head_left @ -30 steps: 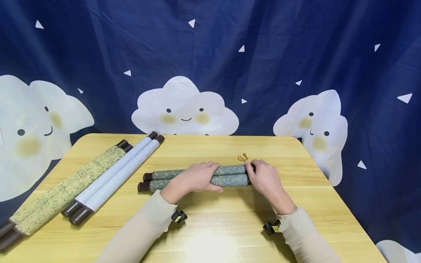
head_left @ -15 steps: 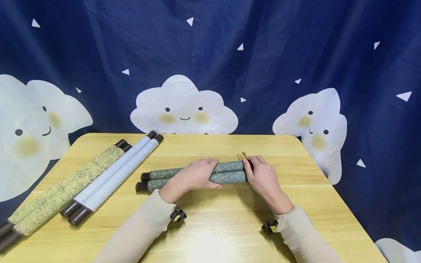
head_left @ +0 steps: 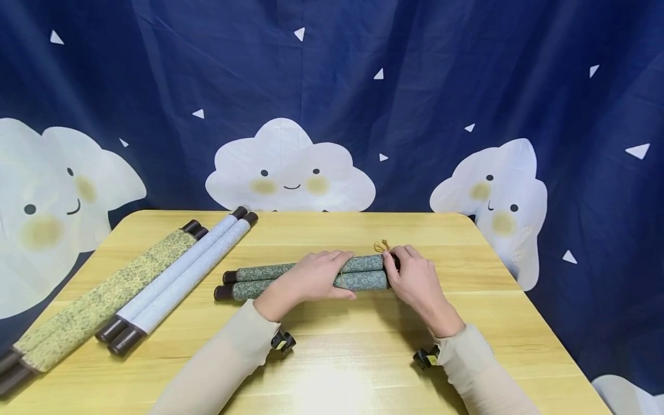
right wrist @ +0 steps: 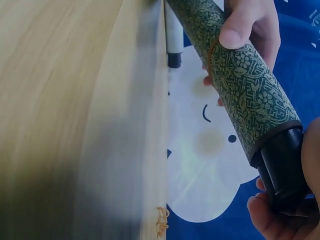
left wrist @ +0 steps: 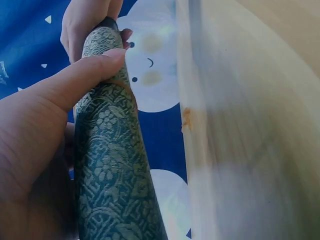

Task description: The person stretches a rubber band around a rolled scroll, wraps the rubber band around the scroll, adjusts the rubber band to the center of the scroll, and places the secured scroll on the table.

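Two green brocade rolls, two pale blue rolls at their nine o'clock, two yellow patterned rolls beyond; one golden cord bunch at two o'clock.

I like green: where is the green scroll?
In the head view, the left hand and right hand hold the green scroll, right of the pale scroll.

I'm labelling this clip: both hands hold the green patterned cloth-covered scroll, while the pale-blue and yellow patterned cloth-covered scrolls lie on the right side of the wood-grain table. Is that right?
The side is wrong: in the head view, the pale-blue cloth-covered scroll and yellow patterned cloth-covered scroll lie on the left of the wood-grain table. The left hand and right hand do hold the green patterned cloth-covered scroll.
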Demonstrator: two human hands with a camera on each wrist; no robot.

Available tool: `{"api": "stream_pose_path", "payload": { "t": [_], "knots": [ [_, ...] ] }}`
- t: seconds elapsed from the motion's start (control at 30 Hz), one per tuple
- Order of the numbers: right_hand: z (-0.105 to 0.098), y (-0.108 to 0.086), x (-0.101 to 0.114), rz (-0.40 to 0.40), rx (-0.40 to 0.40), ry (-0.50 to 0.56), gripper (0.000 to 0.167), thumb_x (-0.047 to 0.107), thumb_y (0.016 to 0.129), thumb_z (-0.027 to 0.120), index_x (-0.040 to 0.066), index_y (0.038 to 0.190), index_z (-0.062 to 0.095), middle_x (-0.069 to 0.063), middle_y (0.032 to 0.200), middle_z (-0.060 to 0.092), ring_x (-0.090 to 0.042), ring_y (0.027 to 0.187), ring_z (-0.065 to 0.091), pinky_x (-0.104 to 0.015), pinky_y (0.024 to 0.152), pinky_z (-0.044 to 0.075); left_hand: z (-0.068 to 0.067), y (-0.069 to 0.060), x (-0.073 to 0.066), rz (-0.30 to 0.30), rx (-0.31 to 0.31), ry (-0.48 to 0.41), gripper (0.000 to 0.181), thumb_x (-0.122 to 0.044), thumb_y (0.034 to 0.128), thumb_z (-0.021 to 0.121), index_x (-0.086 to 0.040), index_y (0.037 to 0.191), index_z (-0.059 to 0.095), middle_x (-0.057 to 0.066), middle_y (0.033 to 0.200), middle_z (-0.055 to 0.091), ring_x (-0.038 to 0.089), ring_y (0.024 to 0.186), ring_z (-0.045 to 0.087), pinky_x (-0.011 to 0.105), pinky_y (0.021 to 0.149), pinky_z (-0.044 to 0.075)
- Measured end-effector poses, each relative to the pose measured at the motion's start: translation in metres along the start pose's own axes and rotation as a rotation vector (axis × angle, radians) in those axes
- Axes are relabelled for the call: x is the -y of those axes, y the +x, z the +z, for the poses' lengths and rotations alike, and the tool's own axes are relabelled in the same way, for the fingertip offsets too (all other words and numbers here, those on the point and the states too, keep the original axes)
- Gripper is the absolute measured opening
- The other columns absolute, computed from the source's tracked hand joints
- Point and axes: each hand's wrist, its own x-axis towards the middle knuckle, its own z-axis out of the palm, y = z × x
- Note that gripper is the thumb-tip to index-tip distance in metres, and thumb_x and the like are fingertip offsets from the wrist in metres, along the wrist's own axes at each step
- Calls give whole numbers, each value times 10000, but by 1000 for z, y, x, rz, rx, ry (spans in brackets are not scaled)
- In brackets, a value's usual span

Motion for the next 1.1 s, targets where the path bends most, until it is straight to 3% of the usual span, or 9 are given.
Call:
{"api": "stream_pose_path", "payload": {
  "t": [0.67,0.87,1.1],
  "knots": [
    [-5,3,-9,47,28,-8,310,319,997,523,92,992,735,-82,929,687,-327,808,664,-528,692,509,-7,-6,13,-63,66,-65,934,-598,813,699,-57,1498,370,140,1500,411,319,1359,400,445,1136,283],
    [-5,1,-8,47,31,-17,322,327,1001,515,90,990,733,-86,933,687,-328,804,662,-526,684,507,-9,-9,9,-66,100,-84,975,-587,835,680,-25,1526,283,165,1526,356,331,1386,355,439,1157,229],
    [-3,0,-2,24,15,-33,328,318,996,515,60,955,715,-109,932,682,-346,807,660,-543,667,502,-5,-4,5,38,1,-73,1083,-730,788,596,-62,1554,219,147,1549,324,316,1395,346,460,1150,247]
  ]
}}
